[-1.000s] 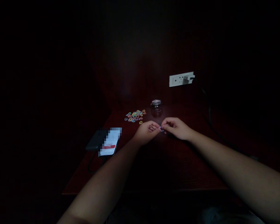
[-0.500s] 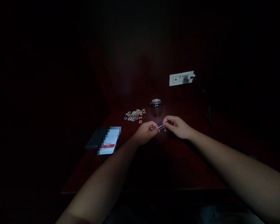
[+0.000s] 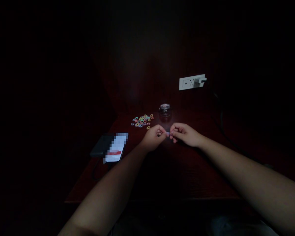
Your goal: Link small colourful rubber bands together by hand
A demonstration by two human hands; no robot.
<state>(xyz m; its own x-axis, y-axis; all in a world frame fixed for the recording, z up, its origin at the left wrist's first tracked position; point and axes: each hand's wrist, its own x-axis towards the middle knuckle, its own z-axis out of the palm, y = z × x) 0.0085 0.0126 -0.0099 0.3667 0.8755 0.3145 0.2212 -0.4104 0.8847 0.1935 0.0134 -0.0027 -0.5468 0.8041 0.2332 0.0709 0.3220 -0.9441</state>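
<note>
Between my two hands is a small purple elastic hair band [image 3: 168,133], pinched at either end. My left hand [image 3: 155,137] grips its left end between thumb and forefinger, with the other fingers curled. The right end sits in the closed fingertips of my right hand [image 3: 184,133]. Both hands are just above the dark red table [image 3: 186,170]. A loose pile of small colourful hair bands [image 3: 142,120] lies beyond my left hand. Behind my hands stands a clear round jar [image 3: 165,111] with a lid on.
To the left, a lit phone [image 3: 116,147] lies against a dark flat block [image 3: 100,145] with a cable. On the back wall is a white socket panel [image 3: 191,82] with a plug in it, its dark cord [image 3: 221,121] hanging at the right. The surroundings are very dark.
My hands have come closer together, and the purple hair band, stretched long before, is now shorter between them. The pile, jar and phone stay put.
</note>
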